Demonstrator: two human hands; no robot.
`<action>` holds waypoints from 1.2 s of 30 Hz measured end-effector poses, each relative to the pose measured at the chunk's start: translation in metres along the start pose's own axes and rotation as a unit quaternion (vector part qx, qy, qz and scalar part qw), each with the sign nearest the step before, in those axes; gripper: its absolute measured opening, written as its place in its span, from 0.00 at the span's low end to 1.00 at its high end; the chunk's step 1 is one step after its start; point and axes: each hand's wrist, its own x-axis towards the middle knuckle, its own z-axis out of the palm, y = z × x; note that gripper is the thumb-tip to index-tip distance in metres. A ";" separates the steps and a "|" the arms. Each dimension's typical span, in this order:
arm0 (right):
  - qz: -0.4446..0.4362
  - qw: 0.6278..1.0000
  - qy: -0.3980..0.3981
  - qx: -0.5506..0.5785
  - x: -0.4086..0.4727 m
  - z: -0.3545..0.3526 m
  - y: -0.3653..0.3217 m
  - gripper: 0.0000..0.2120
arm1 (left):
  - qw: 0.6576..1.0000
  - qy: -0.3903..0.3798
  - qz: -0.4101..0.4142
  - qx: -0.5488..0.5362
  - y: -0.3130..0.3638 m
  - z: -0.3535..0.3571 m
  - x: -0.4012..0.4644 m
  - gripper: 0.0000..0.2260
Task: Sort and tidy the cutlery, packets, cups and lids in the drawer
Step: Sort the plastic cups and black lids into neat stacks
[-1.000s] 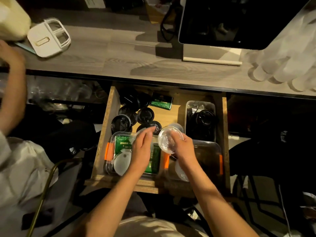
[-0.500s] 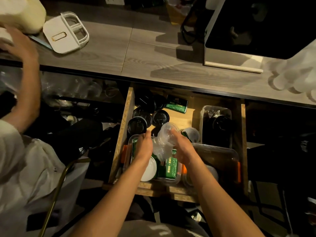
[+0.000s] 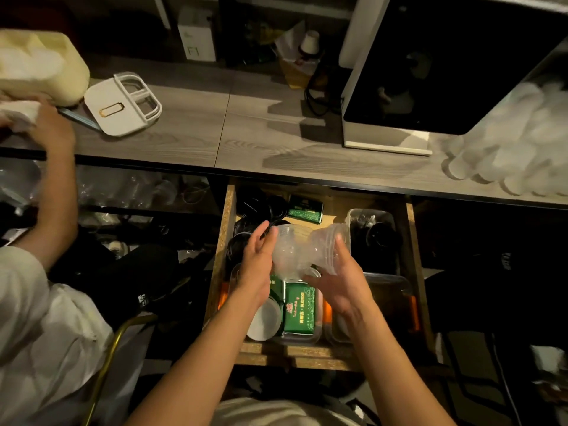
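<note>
Both hands over open wooden drawer (image 3: 222, 241), mid-front. Left hand (image 3: 257, 265), fingers straight, presses side of clear plastic cup (image 3: 287, 253); right hand (image 3: 341, 281) grips stack of clear plastic cups (image 3: 329, 244) touching it.

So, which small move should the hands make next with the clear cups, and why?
Probably slide the clear cup at the left hand into the stacked cups held by the right hand: both hang above the drawer, close together, not yet nested.
</note>
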 end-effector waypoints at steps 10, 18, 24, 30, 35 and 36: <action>-0.158 0.964 0.059 -0.206 -0.045 0.035 -0.049 0.17 | 0.985 -0.138 -0.050 -0.093 0.043 0.001 -0.036 0.25; -0.271 0.890 0.103 -0.352 -0.061 0.079 -0.073 0.11 | 0.976 -0.189 0.105 0.007 0.064 -0.004 -0.053 0.21; -0.235 0.813 0.142 -0.514 -0.055 0.083 -0.059 0.12 | 0.975 -0.192 0.106 0.032 0.061 -0.009 -0.063 0.21; -0.229 0.803 0.115 -0.538 -0.057 0.076 -0.043 0.20 | 0.960 -0.216 0.130 0.124 0.068 -0.008 -0.063 0.22; -0.194 0.848 0.066 -0.489 -0.058 0.068 -0.044 0.17 | 0.954 -0.232 0.121 0.145 0.066 -0.007 -0.064 0.05; -0.176 0.887 0.039 -0.426 -0.059 0.066 -0.044 0.15 | 0.955 -0.228 0.130 0.137 0.065 -0.006 -0.066 0.03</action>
